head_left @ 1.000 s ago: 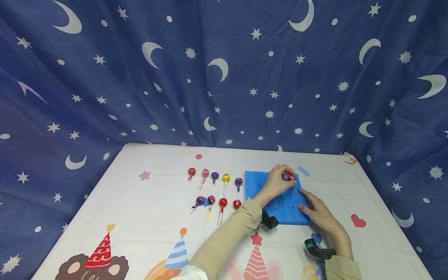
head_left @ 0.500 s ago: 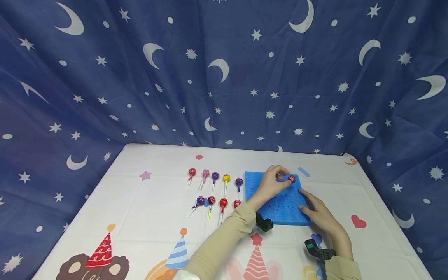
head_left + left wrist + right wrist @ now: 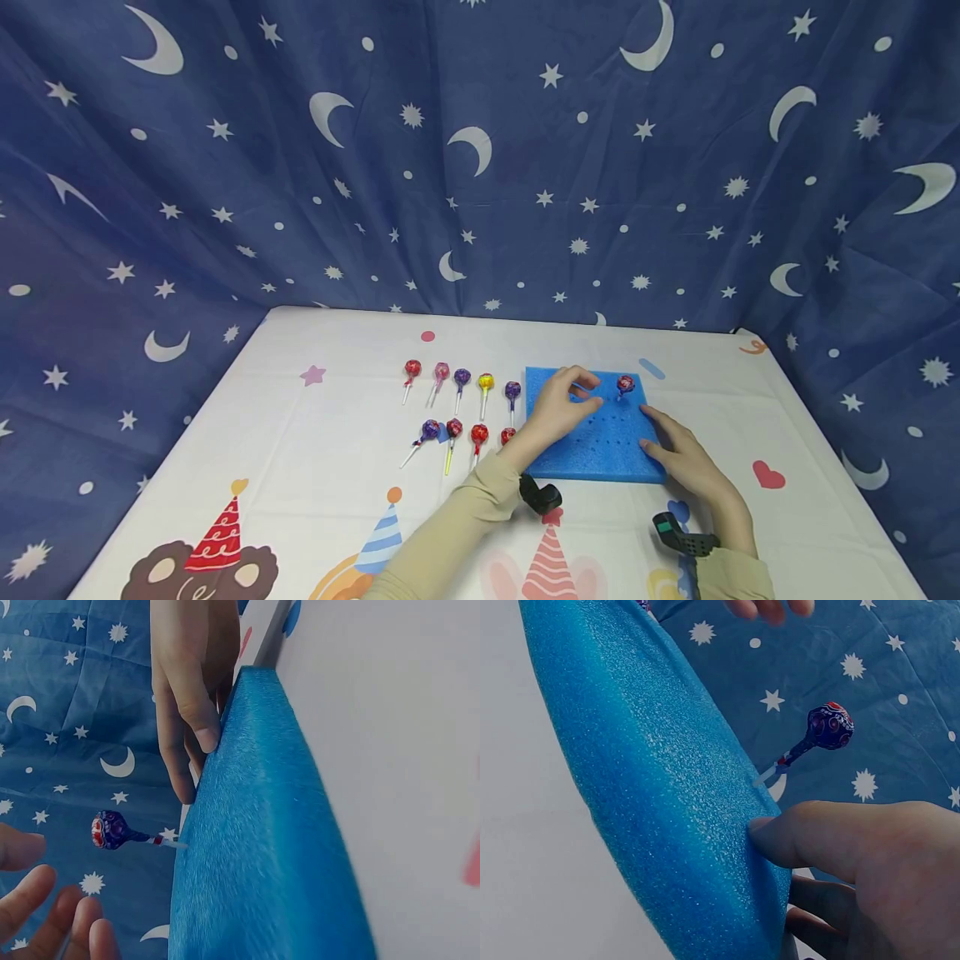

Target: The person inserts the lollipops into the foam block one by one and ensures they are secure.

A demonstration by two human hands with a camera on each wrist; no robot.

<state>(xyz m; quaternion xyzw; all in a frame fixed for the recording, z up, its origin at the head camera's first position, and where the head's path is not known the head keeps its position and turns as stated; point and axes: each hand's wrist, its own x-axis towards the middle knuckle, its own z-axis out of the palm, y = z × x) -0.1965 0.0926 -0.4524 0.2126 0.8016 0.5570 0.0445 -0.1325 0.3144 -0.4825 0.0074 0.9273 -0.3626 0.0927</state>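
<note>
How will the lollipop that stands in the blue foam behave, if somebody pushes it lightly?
The lollipop would probably tilt rather than roll, since its stick is planted in the blue foam. It may wobble, its round top being much wider than that stick.

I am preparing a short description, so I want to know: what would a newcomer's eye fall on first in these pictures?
Probably the starry blue curtain across the back. Next, the blue block right of centre on the table, where one lollipop stands near the far right corner, close to both hands. The loose lollipops lie in two rows left of it.
</note>
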